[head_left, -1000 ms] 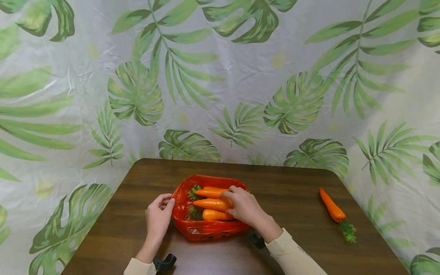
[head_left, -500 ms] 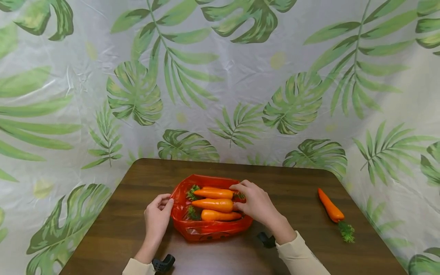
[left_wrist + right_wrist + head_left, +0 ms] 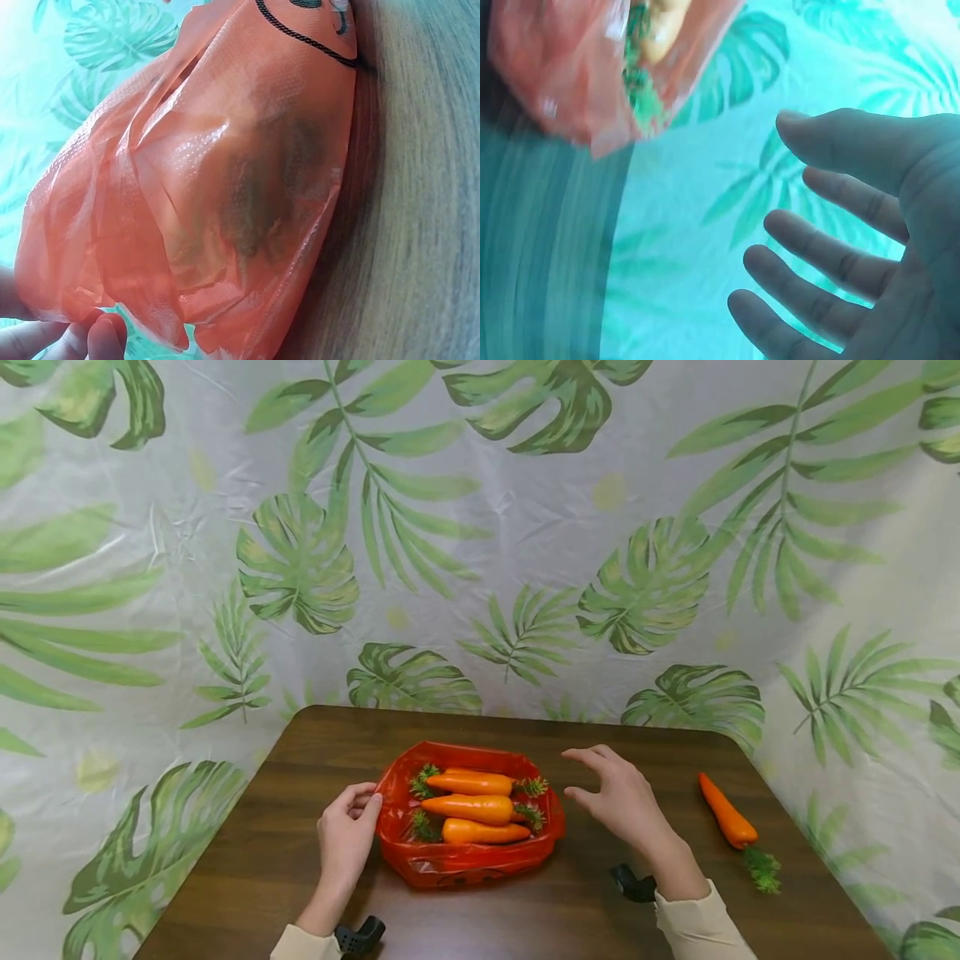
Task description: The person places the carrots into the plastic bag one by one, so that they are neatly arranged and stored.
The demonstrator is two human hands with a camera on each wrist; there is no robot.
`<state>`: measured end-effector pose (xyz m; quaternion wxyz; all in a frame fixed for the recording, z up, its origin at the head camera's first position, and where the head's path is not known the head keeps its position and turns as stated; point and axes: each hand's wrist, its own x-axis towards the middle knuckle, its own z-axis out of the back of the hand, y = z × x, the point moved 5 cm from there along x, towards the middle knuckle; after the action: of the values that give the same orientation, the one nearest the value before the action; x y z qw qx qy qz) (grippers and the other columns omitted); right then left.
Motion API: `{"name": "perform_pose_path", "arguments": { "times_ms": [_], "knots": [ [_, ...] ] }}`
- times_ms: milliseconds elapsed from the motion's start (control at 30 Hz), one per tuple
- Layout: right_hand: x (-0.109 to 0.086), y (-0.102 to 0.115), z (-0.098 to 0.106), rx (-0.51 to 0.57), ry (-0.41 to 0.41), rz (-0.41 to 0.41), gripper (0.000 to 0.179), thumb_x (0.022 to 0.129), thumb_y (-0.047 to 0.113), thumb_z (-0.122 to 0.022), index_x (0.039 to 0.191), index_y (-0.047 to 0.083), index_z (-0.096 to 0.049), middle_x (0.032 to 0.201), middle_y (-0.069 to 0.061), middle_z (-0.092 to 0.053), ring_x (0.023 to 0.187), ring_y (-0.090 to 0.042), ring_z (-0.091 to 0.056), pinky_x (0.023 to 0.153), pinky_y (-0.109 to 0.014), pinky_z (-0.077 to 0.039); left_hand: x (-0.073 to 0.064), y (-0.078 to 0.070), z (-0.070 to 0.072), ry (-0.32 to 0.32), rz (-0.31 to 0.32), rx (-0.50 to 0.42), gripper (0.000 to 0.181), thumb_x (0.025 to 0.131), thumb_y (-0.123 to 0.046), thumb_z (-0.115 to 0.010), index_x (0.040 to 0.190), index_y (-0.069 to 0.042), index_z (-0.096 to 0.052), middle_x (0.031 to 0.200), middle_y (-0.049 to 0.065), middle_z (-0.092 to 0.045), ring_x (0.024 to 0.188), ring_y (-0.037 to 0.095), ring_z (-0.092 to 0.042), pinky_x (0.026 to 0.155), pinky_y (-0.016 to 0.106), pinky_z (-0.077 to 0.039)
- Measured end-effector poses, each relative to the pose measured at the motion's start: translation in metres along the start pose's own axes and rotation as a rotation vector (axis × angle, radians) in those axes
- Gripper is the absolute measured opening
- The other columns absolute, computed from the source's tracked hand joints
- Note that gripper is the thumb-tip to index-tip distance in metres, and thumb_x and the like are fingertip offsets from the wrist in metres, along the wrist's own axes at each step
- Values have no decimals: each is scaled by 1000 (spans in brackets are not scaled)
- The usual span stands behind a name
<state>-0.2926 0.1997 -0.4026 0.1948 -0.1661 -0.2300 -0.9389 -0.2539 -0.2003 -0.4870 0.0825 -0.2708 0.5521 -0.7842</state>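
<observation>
A red plastic bag (image 3: 472,862) lies on the table with its mouth spread, and several orange carrots (image 3: 480,810) with green tops sit inside it. My left hand (image 3: 348,831) pinches the bag's left edge between thumb and fingers; the left wrist view shows those fingertips at the lower left of the bag (image 3: 225,165). To the right of the bag, my right hand (image 3: 622,797) is held above the table, thumb and fingers spread apart with nothing between them. In the right wrist view, this hand (image 3: 855,225) is apart from the bag (image 3: 555,67).
One more carrot (image 3: 726,814) lies at the table's right side, its green top toward the near edge. The brown wooden table (image 3: 600,752) stands before a hanging leaf-print sheet (image 3: 525,527). Black wrist devices (image 3: 632,885) sit under both wrists.
My right hand has let go of the carrots in the bag and moved off to the right, its fingers spreading. The left hand has kept its hold on the bag's edge.
</observation>
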Motion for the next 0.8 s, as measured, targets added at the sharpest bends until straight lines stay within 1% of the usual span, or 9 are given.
{"name": "perform_pose_path", "arguments": {
  "times_ms": [200, 300, 400, 433, 533, 600, 667, 733, 800],
  "knots": [
    [-11, -32, 17, -33, -42, -45, 55, 82, 26, -85, 133, 27, -64, 120, 0, -64, 96, -26, -64, 71, -48, -52, 1, -1, 0, -9, -3, 7, 12, 93, -13, -73, 104, -10, -76, 86, 6, -73, 70, 19, -63, 59, 22, -52],
    [-18, -47, 24, -51, -50, -70, 54, 83, 27, -84, 134, 25, -64, 121, -4, -64, 94, -28, -64, 70, -47, -52, 1, -2, 0, -12, -4, 11, 12, 93, -13, -73, 104, -10, -76, 86, 6, -73, 71, 19, -63, 60, 22, -51],
    [-25, -64, 31, -59, -55, -98, 54, 85, 27, -83, 135, 21, -64, 122, -10, -63, 95, -32, -64, 72, -50, -52, 1, 0, 0, -14, 0, 16, 12, 92, -13, -74, 104, -10, -77, 85, 5, -73, 71, 19, -63, 60, 22, -51],
    [-28, -70, 34, -57, -55, -109, 54, 85, 27, -82, 135, 20, -63, 123, -11, -62, 97, -34, -64, 74, -52, -51, 1, 1, 0, -12, 3, 19, 13, 93, -14, -73, 104, -10, -76, 86, 5, -73, 71, 19, -63, 60, 22, -51],
    [-36, -90, 42, -75, -68, -145, 54, 86, 27, -81, 135, 17, -63, 123, -14, -62, 101, -38, -62, 74, -55, -50, 0, 2, -1, -5, 8, 23, 13, 93, -15, -73, 105, -10, -76, 86, 6, -73, 72, 18, -63, 60, 22, -51],
    [-42, -104, 47, -98, -79, -173, 54, 86, 28, -81, 135, 17, -62, 123, -14, -62, 102, -40, -62, 68, -53, -50, 0, 3, -2, -2, 12, 23, 13, 93, -15, -73, 105, -10, -76, 87, 6, -73, 72, 17, -62, 59, 22, -51],
    [-49, -117, 52, -122, -84, -203, 54, 87, 30, -80, 136, 16, -62, 122, -14, -61, 97, -39, -61, 61, -49, -48, 0, 4, -2, 1, 13, 19, 14, 94, -15, -73, 106, -10, -76, 87, 6, -72, 72, 17, -62, 59, 22, -51],
    [-56, -129, 55, -135, -82, -238, 54, 88, 33, -79, 136, 15, -61, 123, -17, -60, 97, -43, -60, 58, -50, -46, 0, 4, -3, 3, 14, 16, 14, 93, -15, -73, 106, -11, -76, 87, 6, -72, 72, 17, -62, 59, 22, -51],
    [-63, -139, 57, -142, -80, -270, 53, 88, 33, -78, 135, 13, -61, 123, -21, -59, 98, -46, -58, 60, -54, -46, 1, 4, -3, 6, 14, 11, 14, 94, -15, -73, 107, -11, -76, 87, 6, -72, 72, 17, -63, 59, 22, -51]
  ]
}}
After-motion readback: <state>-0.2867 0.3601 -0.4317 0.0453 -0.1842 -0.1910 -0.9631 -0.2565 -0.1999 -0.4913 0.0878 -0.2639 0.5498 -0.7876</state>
